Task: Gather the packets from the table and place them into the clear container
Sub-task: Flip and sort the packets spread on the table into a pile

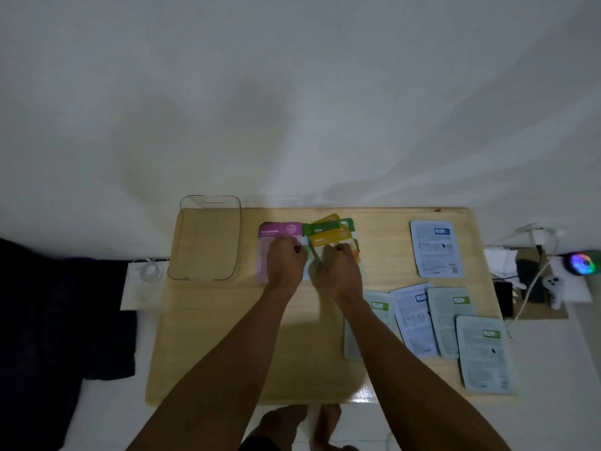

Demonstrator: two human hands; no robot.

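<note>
I see my left hand [286,258] curled down on the pink packet [279,230], fingers closed against it, and my right hand [338,265] bent onto the fanned yellow and green packets [331,231]; whether either truly pinches a packet, I cannot tell. The clear container [205,239] stands empty just left of my left hand. Right of my right hand lies a pale blue packet [435,249], and beside that forearm a row of pale packets [452,320] on the wooden table [227,336].
</note>
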